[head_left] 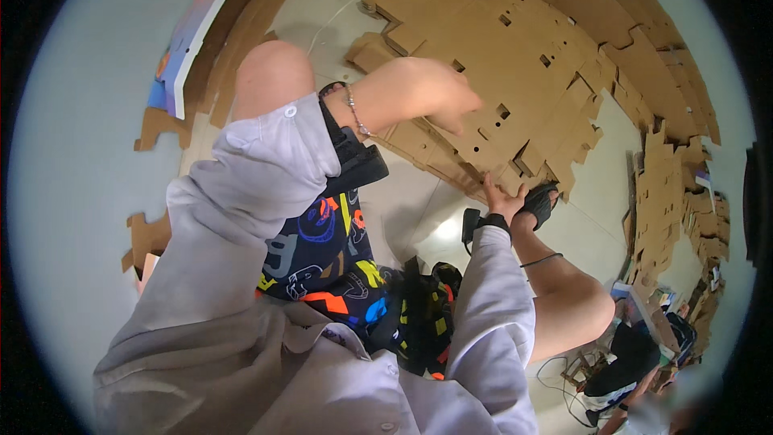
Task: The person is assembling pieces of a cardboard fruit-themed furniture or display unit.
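A pile of flat brown cardboard sheets [531,56], die-cut with slots, small holes and notched edges, lies on the floor before me. My left hand [443,97] is over the pile's near left part, its thumb apart from its bent fingers. Whether it touches the top sheet I cannot tell, but nothing shows in it. At the near edge of the pile is my right hand [503,201], thumb and fingers spread against the cardboard. Its fingertips are partly hidden. Dark bands circle both wrists, and a beaded bracelet [356,113] is on the left forearm.
My sandalled foot [541,205] is beside the right hand, close to the pile's corner. More cardboard stacks [656,201] stand along the right. A printed, light-coloured panel [197,32] and brown board lie at the left. Another person [624,362] and a thin cable are at lower right.
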The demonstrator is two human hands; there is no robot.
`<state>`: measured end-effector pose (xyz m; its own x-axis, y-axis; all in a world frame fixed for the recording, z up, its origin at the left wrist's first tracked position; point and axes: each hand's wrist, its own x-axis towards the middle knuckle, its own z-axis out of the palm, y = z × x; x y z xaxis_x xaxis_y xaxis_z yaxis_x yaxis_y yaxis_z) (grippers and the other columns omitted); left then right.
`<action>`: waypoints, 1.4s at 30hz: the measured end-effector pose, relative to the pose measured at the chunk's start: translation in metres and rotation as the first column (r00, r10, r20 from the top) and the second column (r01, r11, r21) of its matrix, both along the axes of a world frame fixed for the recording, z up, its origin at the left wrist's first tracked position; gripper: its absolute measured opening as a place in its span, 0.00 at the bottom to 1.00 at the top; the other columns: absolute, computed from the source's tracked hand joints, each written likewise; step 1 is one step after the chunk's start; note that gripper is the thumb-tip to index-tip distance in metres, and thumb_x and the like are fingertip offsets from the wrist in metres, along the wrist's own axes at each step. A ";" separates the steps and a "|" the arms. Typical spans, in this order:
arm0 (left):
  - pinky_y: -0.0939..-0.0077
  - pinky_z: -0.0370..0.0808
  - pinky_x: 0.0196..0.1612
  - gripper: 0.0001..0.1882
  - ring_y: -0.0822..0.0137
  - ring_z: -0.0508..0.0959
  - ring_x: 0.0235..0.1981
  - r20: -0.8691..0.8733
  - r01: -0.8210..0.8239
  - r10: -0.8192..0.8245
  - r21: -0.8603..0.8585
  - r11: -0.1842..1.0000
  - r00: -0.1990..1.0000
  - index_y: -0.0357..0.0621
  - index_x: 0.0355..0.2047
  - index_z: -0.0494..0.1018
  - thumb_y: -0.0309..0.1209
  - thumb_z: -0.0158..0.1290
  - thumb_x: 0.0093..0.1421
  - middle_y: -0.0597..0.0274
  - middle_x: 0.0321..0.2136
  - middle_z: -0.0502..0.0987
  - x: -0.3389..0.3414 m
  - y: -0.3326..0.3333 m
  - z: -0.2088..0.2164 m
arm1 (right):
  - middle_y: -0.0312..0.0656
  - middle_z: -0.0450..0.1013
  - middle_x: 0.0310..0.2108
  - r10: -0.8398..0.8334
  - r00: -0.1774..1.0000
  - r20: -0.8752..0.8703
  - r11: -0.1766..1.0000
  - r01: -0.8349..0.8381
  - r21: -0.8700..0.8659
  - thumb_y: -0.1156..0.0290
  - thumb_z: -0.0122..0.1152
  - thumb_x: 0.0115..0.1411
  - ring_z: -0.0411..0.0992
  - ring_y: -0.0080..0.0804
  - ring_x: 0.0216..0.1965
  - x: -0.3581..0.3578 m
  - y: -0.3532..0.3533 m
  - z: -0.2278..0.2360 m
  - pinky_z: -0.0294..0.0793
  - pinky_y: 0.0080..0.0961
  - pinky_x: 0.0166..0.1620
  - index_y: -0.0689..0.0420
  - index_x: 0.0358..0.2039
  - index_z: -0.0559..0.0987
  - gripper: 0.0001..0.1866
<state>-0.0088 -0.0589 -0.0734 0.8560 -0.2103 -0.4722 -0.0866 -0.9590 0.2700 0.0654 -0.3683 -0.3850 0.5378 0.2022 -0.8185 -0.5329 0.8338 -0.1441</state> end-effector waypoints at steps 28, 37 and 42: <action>0.61 0.72 0.42 0.22 0.52 0.75 0.40 0.141 0.028 -0.022 -0.036 0.999 0.990 0.46 0.45 0.70 0.45 0.51 0.54 0.53 0.36 0.76 -0.016 0.017 0.018 | 0.43 0.71 0.26 0.768 0.409 0.493 0.552 -0.030 -0.834 0.68 0.50 0.58 0.72 0.31 0.27 0.091 0.042 0.246 0.71 0.22 0.32 0.63 0.31 0.72 0.10; 0.65 0.72 0.42 0.23 0.54 0.75 0.40 0.098 -0.004 0.010 -0.065 0.998 0.995 0.50 0.49 0.68 0.44 0.49 0.55 0.56 0.38 0.76 -0.030 0.017 0.004 | 0.53 0.71 0.39 0.850 -0.024 0.527 0.205 0.936 -0.288 0.64 0.48 0.59 0.71 0.39 0.35 0.082 -0.052 0.497 0.71 0.31 0.36 0.64 0.38 0.73 0.16; 0.64 0.68 0.49 0.31 0.54 0.72 0.47 0.086 -0.071 0.076 -0.062 0.996 0.993 0.52 0.57 0.60 0.47 0.49 0.55 0.51 0.43 0.73 -0.029 0.014 0.006 | 0.50 0.73 0.27 0.540 0.394 0.744 0.399 0.658 -0.639 0.67 0.53 0.55 0.71 0.33 0.20 0.092 -0.027 0.394 0.68 0.25 0.21 0.66 0.32 0.75 0.13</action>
